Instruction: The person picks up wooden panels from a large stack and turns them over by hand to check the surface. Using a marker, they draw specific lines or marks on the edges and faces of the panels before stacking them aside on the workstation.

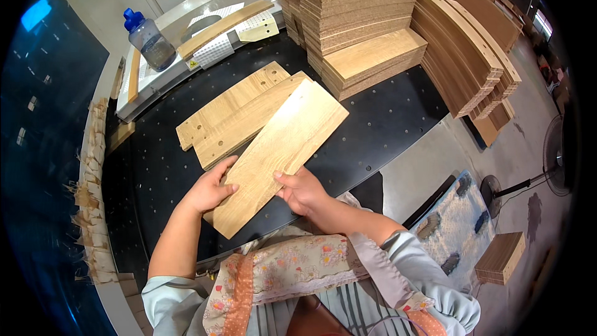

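A long light-brown wooden board (pixel 292 134) lies tilted across my two hands, above the near edge of the black table. My left hand (pixel 213 188) grips its left edge near the lower end, thumb on top. On the opposite edge my right hand (pixel 300 190) holds on, its thumb over the face and fingers underneath. Just beyond, partly hidden by the held board, lie a drilled wooden board (pixel 227 106) and another drilled board (pixel 239 118) overlapping it. Both show round holes near their ends.
Tall stacks of boards (pixel 367 0) rise at the back, with a lower stack (pixel 376 56) in front. More stacked boards (pixel 457 56) stand on the right. A blue water bottle (pixel 152 43) sits on the white machine (pixel 140 96). A fan (pixel 553 155) stands on the floor at right.
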Available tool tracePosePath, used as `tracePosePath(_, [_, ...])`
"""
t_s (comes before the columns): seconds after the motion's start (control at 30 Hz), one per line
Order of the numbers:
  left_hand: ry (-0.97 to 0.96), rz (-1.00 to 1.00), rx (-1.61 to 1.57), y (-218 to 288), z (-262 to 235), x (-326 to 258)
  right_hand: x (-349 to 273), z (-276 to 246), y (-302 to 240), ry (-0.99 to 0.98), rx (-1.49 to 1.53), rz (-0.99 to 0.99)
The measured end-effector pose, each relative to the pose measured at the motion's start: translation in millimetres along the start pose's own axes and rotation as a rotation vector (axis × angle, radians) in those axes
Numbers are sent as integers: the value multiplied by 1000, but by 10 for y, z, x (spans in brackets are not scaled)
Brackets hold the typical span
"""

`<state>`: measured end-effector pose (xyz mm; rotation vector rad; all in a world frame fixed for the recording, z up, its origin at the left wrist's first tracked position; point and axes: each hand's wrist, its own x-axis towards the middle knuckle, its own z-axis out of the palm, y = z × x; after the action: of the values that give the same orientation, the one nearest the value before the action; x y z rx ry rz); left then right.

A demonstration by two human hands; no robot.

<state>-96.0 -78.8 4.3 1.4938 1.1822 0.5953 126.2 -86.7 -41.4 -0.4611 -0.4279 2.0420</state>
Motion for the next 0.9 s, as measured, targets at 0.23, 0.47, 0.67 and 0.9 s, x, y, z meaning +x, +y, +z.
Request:
tracePosePath(0.23, [39, -7, 1058, 413, 483, -22, -125, 62, 227, 88, 174, -21])
tracePosePath(0.47, [-52, -97, 920, 271, 394, -12, -253, -56, 241, 187, 68, 329])
tracePosePath(0.67, [30, 39, 1105, 3, 374, -159, -487, -126, -166, -425, -502, 681])
tracePosePath(0.9, [190, 10, 983, -53, 512, -189, -462, -436, -670, 78, -731, -222])
